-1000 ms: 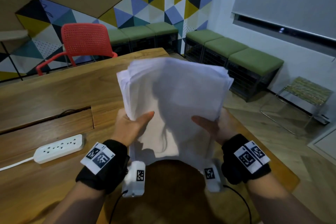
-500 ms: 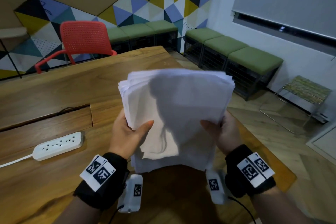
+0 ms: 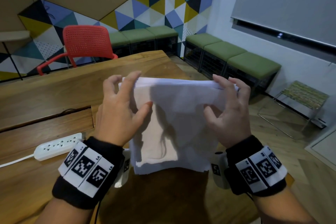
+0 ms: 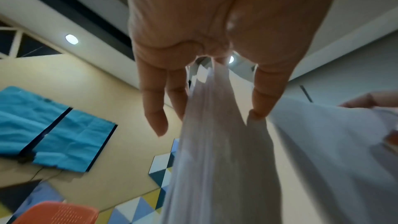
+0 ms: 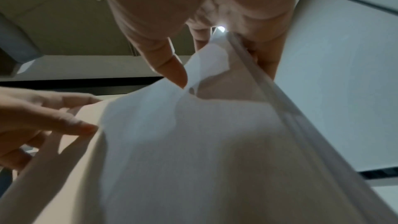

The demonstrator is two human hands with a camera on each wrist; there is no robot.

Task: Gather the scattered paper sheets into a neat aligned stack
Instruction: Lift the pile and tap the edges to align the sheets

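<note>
A stack of white paper sheets (image 3: 181, 114) stands upright, its bottom edge down at the wooden table (image 3: 45, 96) just in front of me. My left hand (image 3: 131, 94) holds its upper left corner, thumb on the front face and fingers curled over the top. My right hand (image 3: 223, 92) holds the upper right corner the same way. In the left wrist view the thumb (image 4: 264, 94) presses the near sheet while the stack (image 4: 215, 159) runs between thumb and fingers. In the right wrist view the thumb (image 5: 168, 60) lies on the front sheet (image 5: 193, 142). The top edges look roughly even.
A white power strip (image 3: 58, 146) lies on the table to the left, beside a cable slot. A red chair (image 3: 85, 43) stands at the far side. Green benches (image 3: 236, 56) line the walls, and a small stool (image 3: 305, 94) stands right. The table's edge runs close on the right.
The stack has come down and stands more upright. Both hands have slid from its lower sides up to its top corners, and the sheet tops look more even.
</note>
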